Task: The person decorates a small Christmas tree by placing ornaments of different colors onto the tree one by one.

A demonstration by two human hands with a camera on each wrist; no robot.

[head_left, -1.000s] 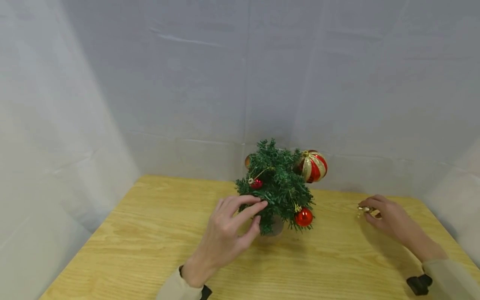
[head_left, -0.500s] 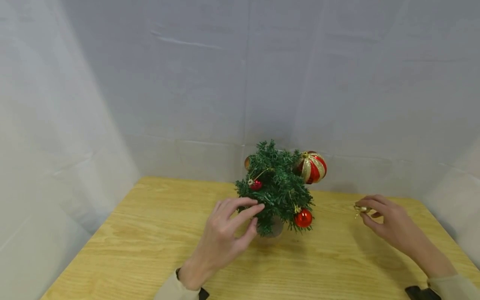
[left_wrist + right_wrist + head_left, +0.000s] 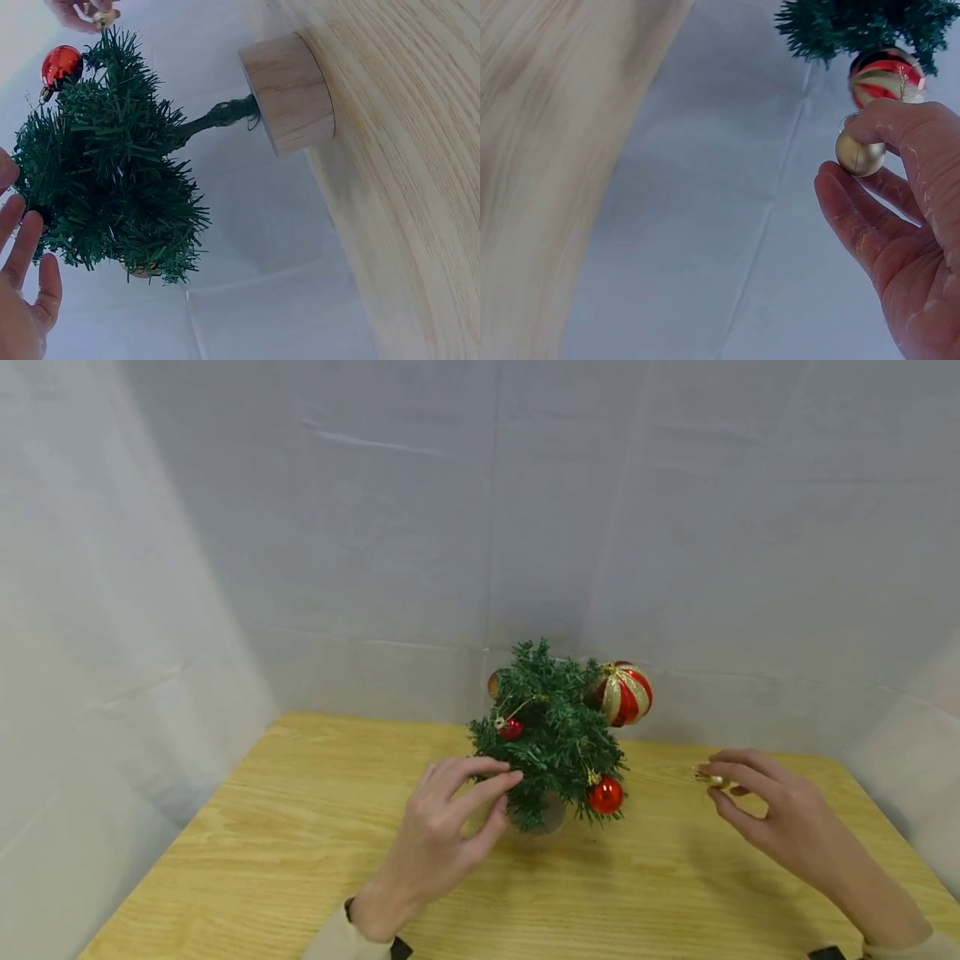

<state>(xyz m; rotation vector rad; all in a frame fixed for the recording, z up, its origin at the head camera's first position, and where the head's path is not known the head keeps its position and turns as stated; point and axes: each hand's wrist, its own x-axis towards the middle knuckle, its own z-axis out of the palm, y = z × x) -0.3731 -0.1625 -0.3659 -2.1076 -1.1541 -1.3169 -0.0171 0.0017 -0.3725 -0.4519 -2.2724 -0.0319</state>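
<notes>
A small artificial Christmas tree (image 3: 558,727) stands upright on the table in a round wooden base (image 3: 291,94). On it hang a red ball (image 3: 605,795) at the lower right, a smaller red ball (image 3: 512,729) at the left, a big red-and-gold striped ball (image 3: 627,693) at the upper right and a partly hidden gold ball (image 3: 492,685). My left hand (image 3: 450,827) is at the tree's lower left branches, its fingers spread and holding nothing. To the right of the tree, my right hand (image 3: 780,810) pinches a small gold bauble (image 3: 860,155) between thumb and fingers.
The light wooden table (image 3: 285,827) ends behind the tree, close to a pale cloth backdrop (image 3: 390,543). More cloth hangs along the left and right sides.
My right hand has moved left, toward the tree, carrying the gold bauble. My left hand has drawn back slightly to the left from the branches.
</notes>
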